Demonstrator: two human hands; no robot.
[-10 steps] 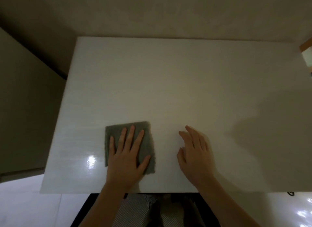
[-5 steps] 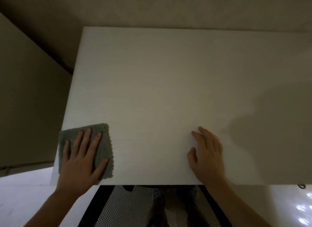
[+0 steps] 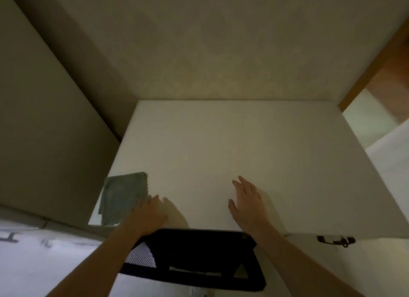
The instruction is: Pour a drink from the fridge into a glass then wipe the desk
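The grey cloth (image 3: 124, 198) lies flat at the near left corner of the white desk (image 3: 221, 146), one edge reaching the desk's left border. The left hand (image 3: 148, 215) is just beside the cloth at its right lower corner — I cannot tell if the fingertips touch the fabric, but the hand does not grip it; it looks loosely flat on the surface. The right hand (image 3: 247, 205) rests open on the desk, fingers spread, well apart from the cloth and holding nothing.

No glass, no bottle and no fridge can be seen, so whether the drink is poured is not possible to judge here. The desk top shows no spill, and the wiping seems to me close to finished — perhaps already finished. A black chair (image 3: 194, 259) stands under the near edge.
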